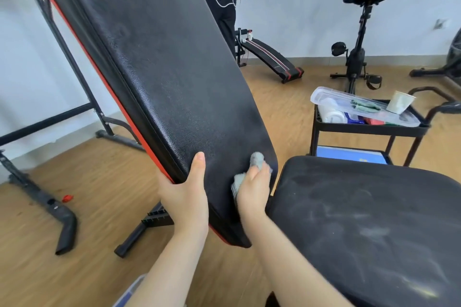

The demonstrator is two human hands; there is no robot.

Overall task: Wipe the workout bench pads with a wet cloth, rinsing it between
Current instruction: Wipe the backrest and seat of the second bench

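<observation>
The black back pad (154,62) of the workout bench is tilted up steeply, with a red strip along its left edge. My left hand (185,194) grips the pad's lower left edge, thumb lying on the front face. My right hand (253,192) holds a grey cloth (257,161) bunched against the pad's lower end, near its right edge. To the right lies the black seat pad (369,219), streaked with pale dusty marks.
A black cart (366,129) behind the seat carries a clear plastic box (359,107), a paper cup (399,102) and a green cloth. A person in black stands behind the pad. An exercise bike (359,40), a sit-up bench (272,57) and a rack frame (50,117) stand on the wooden floor.
</observation>
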